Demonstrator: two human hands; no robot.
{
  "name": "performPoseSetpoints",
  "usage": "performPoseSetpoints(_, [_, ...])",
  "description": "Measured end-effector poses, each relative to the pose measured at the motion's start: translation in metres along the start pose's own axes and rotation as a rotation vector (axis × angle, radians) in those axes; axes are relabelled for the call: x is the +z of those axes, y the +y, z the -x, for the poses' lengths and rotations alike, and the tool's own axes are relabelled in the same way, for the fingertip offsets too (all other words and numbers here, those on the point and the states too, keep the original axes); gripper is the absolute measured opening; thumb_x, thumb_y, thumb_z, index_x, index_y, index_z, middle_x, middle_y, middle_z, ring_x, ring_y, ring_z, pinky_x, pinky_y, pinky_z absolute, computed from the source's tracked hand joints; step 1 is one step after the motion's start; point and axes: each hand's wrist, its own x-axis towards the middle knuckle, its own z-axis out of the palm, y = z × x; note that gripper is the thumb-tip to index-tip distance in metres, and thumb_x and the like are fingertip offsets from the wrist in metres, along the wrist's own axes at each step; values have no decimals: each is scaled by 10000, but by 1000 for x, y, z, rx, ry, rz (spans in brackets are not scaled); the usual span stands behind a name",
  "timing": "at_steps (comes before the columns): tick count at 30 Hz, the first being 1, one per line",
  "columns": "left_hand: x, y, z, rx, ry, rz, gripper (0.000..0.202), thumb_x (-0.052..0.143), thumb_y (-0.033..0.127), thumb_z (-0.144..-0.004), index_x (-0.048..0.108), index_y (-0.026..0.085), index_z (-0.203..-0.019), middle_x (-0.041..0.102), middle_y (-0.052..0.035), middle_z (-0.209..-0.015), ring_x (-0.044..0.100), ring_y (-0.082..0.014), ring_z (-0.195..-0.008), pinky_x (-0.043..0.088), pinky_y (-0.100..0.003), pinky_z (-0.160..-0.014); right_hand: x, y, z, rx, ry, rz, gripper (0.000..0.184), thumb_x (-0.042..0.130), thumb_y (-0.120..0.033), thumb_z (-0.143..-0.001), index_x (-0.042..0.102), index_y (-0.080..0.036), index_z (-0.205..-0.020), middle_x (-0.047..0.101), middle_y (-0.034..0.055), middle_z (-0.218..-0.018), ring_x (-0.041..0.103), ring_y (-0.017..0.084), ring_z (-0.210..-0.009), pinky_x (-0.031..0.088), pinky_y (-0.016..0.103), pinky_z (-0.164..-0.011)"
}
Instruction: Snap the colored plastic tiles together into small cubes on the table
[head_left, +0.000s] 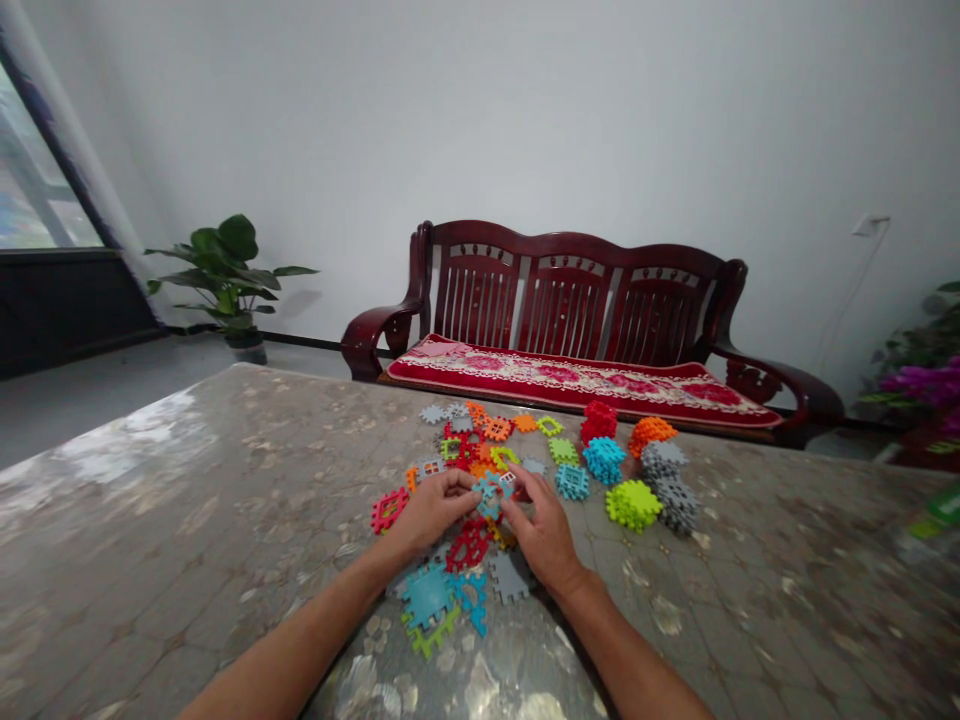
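My left hand (433, 510) and my right hand (544, 535) meet over the marbled table (225, 500), both pinching blue interlocking plastic tiles (491, 492) held between their fingertips. Under and around the hands lie several loose flat tiles: a red one (469, 545), a blue one (427, 592), a grey one (510, 577), a green one (431, 632). Further back sit assembled cubes: red (598, 421), orange (649, 433), blue (604, 459), green (633, 503), grey (663, 458).
More loose tiles (480, 440) are scattered at the table's far middle. A dark wooden bench (570, 300) with a red cushion stands behind the table. A potted plant (229, 275) is at the back left, purple flowers (926, 385) at the right.
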Motion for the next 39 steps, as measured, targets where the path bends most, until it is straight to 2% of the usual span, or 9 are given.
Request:
performPoseSetpoints(3, [0,0,1,-58,15,99,359,764,434,-635,564,189,-807,667,25,-608,608,-124,-543,443,-231,-552,-1,-5,1,-102,65,104,471,644,-256,-858,558,-241,-1320,638,83,-1194,566,247,-1102,465,406,-970])
performPoseSetpoints(6, [2,-1,1,-73,15,145,388,791,432,-614,533,199,-788,671,28,-602,632,-131,-547,461,-236,-562,-3,-11,1,-194,64,204,523,695,-258,-828,544,-240,-1329,608,91,-1272,532,266,-1172,429,432,-1021])
performPoseSetpoints(12, [8,-6,2,-76,-30,152,402,793,417,-636,504,191,-799,688,9,-583,599,-109,-478,426,-211,-504,-5,-12,1,-249,64,330,558,675,-237,-839,508,-237,-1372,598,97,-1287,527,270,-1181,414,438,-1022])
performPoseSetpoints(18, [10,-6,4,-93,-27,133,422,797,424,-635,488,197,-813,686,16,-570,590,-100,-460,439,-205,-500,-4,-12,2,-350,81,374,499,647,-210,-850,537,-213,-1337,628,87,-1248,536,253,-1152,415,414,-1001])
performPoseSetpoints(22, [8,-2,4,-90,-21,136,442,792,451,-638,528,187,-874,699,7,-617,621,-112,-494,458,-209,-507,-7,-4,0,-318,72,392,455,616,-220,-874,546,-210,-1324,652,84,-1224,563,245,-1114,428,397,-968])
performPoseSetpoints(26, [-5,9,0,-30,138,102,467,700,493,-719,577,172,-1035,734,-40,-816,660,-126,-581,459,-214,-496,-16,20,-7,-179,163,442,407,581,-286,-906,558,-187,-1300,687,97,-1156,595,252,-1042,448,398,-927])
performPoseSetpoints(30, [-31,13,-7,121,354,-5,468,615,493,-764,590,168,-1101,727,-42,-850,664,-137,-645,503,-249,-591,-32,46,-11,-33,225,556,420,535,-313,-922,540,-168,-1316,692,116,-1145,597,275,-1017,449,406,-895])
performPoseSetpoints(35, [-71,-4,-20,124,618,-115,431,531,445,-792,607,161,-1107,735,-67,-903,682,-170,-701,514,-283,-640,-53,59,-9,67,211,751,495,511,-294,-924,460,-145,-1394,689,138,-1131,588,291,-994,425,398,-856])
performPoseSetpoints(39, [-98,-24,-26,36,684,-240,365,520,324,-773,622,172,-1088,751,-63,-904,697,-176,-730,529,-298,-722,-60,58,-7,130,159,869,527,525,-283,-921,434,-111,-1411,689,160,-1121,589,303,-981,403,396,-834])
